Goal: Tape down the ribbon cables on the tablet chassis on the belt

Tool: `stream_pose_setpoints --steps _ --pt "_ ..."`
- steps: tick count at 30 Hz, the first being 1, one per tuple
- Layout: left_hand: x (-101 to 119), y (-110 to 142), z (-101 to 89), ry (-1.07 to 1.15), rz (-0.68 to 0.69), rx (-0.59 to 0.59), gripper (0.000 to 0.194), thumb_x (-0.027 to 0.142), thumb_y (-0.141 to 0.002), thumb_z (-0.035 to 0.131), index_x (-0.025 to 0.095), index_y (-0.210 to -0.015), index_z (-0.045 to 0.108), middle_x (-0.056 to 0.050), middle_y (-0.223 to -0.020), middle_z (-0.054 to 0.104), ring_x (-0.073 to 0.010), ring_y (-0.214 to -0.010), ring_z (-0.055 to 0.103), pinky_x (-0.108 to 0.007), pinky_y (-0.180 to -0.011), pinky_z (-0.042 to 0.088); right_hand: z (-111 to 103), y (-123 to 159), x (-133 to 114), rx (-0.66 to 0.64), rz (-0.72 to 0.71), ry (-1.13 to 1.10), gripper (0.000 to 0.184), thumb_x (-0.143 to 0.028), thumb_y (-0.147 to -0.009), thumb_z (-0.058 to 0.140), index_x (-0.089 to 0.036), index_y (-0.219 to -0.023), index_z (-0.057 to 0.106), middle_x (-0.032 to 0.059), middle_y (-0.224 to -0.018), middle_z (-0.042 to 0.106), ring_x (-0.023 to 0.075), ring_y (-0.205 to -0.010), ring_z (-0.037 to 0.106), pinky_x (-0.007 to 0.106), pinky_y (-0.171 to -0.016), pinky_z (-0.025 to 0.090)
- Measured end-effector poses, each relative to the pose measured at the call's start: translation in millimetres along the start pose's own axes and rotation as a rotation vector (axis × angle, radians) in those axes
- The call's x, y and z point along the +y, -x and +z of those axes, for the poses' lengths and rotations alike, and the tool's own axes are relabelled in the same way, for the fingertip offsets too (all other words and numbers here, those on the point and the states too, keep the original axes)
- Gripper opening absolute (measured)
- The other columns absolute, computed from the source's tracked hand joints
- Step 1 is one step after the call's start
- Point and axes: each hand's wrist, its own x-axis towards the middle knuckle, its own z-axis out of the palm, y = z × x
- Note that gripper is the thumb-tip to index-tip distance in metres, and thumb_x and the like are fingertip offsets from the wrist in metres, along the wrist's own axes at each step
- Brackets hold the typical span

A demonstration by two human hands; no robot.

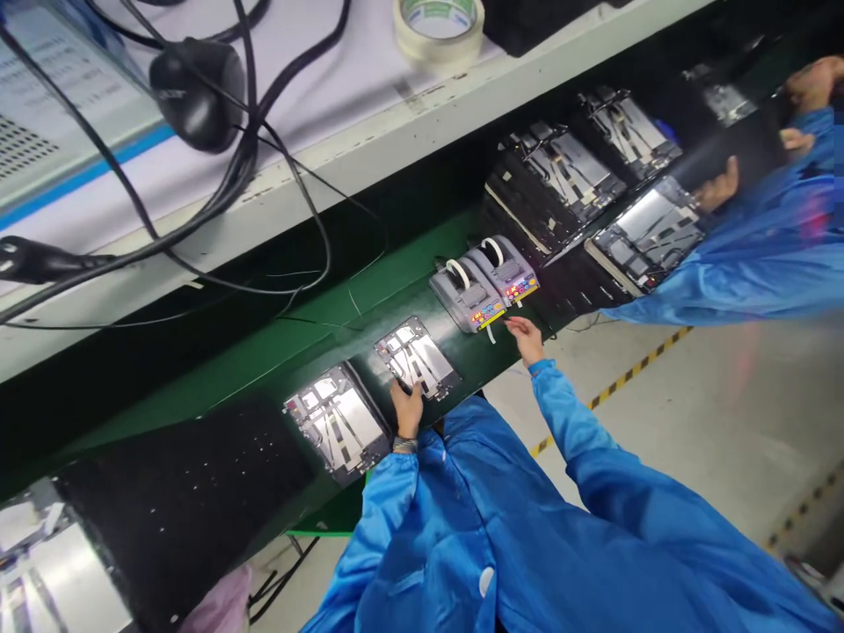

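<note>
An opened tablet [432, 347] with bare silver batteries and dark flex cables lies on the green-topped bench. At its near left corner, my left hand [407, 410] grips the edge between thumb and fingers. My right hand [526, 341] is just in front of two grey tape dispensers with lit buttons, the left one [454, 294] and the right one [511, 264]. Its fingertips are pinched together; anything between them is too small to make out. A short white strip [491, 334] sticks out of the left dispenser. Left of my left hand lies another opened tablet [339, 422].
Stacked opened tablets [560, 171] stand at the right, beside a co-worker's hand [718, 186] and blue sleeve. A white shelf [349, 145] overhangs the bench, with black cables [243, 167] and a tape roll [440, 44]. A black mat [191, 492] lies left.
</note>
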Motion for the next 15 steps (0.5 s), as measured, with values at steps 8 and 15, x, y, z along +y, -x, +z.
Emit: stream_pose_setpoints --steps 8,15 --pt "-35 -22 -3.7 0.169 -0.11 0.205 0.037 0.03 -0.093 0.061 0.014 -0.125 0.057 -0.014 -0.129 0.063 -0.0199 -0.117 0.063 -0.038 -0.108 0.047 20 2 22 -0.221 0.138 -0.074 0.041 -0.048 -0.063 0.084 -0.016 -0.087 0.074 0.0018 -0.074 0.069 0.0152 -0.072 0.063 0.031 -0.076 0.052" --pt "-48 -28 -15.4 0.266 -0.185 0.407 0.05 0.022 -0.089 0.067 0.016 -0.135 0.051 -0.015 -0.144 0.056 -0.0218 -0.135 0.055 -0.04 -0.119 0.039 19 6 24 -0.23 0.222 -0.128 0.044 -0.051 -0.055 0.089 -0.018 -0.08 0.072 -0.0023 -0.067 0.061 0.01 -0.06 0.053 0.024 -0.059 0.045"
